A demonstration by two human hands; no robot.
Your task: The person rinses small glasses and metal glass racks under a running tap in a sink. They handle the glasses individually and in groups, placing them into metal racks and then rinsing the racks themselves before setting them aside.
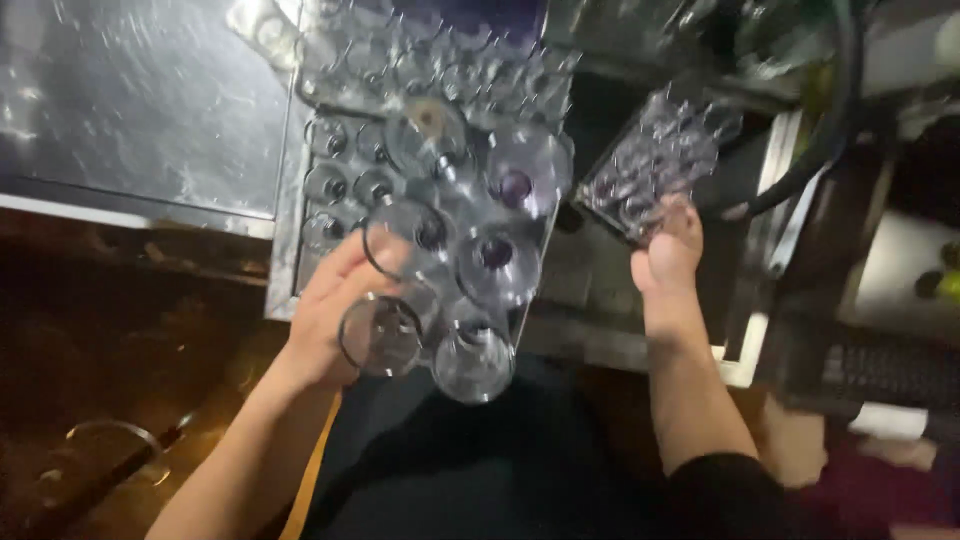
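We see the left hand [335,315] closed around a cluster of stemmed glasses [440,290], bowls fanning right of it. The right hand [668,255] grips a clear plastic tray [655,160], well apart from the glasses.

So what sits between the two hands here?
In the head view, upturned wine glasses lie between the left hand and the right hand.

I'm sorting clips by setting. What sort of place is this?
Probably a bar or restaurant wash-up area: the left hand holds several stemmed glasses over a tray of small glasses, beside a wet steel counter.
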